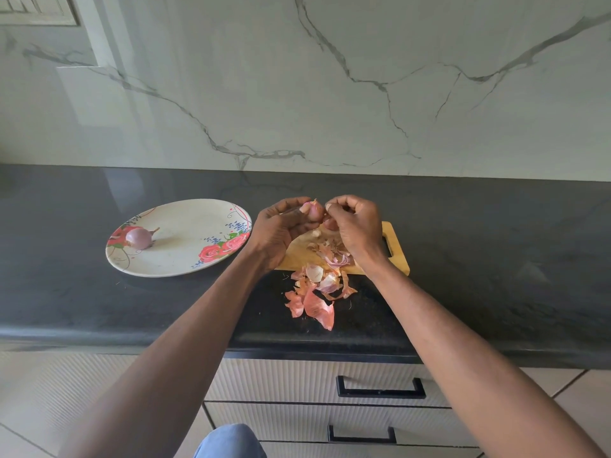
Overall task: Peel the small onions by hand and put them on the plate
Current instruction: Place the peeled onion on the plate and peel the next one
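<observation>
A pale, glossy marble-patterned wall (330, 77) with grey veins rises behind a dark, smooth stone countertop (496, 242) with a rounded front edge. Below it sit ribbed cream drawers (297, 381) with black bar handles. On the counter's left lies a round, shallow white plate (185, 259) printed with red roses; one peeled, shiny purple small onion (139, 238) with a thin dry stalk rests on its left part. Just right of the plate lies a flat, rectangular wooden cutting board (396, 249) with a handle slot. A loose heap of papery, curled orange-pink onion skins (317, 292) spills from the board's near edge onto the counter. Above the board, the left hand (281, 233) curls its fingers around a small, pinkish, partly skinned onion (314, 210). The right hand (355, 226), touching it, has its fingers bent tightly and pinches at the onion's skin near the tip.
</observation>
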